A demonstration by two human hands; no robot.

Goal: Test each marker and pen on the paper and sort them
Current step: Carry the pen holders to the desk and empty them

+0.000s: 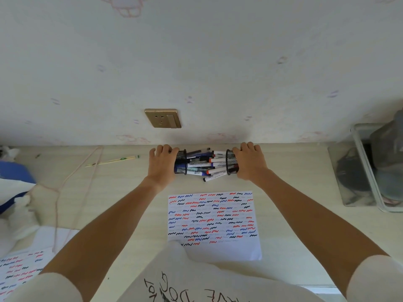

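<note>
Left hand [162, 163] grips one tipped mesh cup [180, 161], right hand [249, 161] the other [232, 162], markers [204, 165] apparently spilling between.

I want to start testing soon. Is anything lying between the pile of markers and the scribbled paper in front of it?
Nothing visible. Between the pile of markers and the paper there is only bare desk. The left hand and right hand grip the two mesh cups at the pile's sides.

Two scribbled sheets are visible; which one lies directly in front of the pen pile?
The white paper sheet between the forearms, fully visible below the pile of markers and pens; the other scribbled sheet sits cropped at the lower-left corner.
</note>
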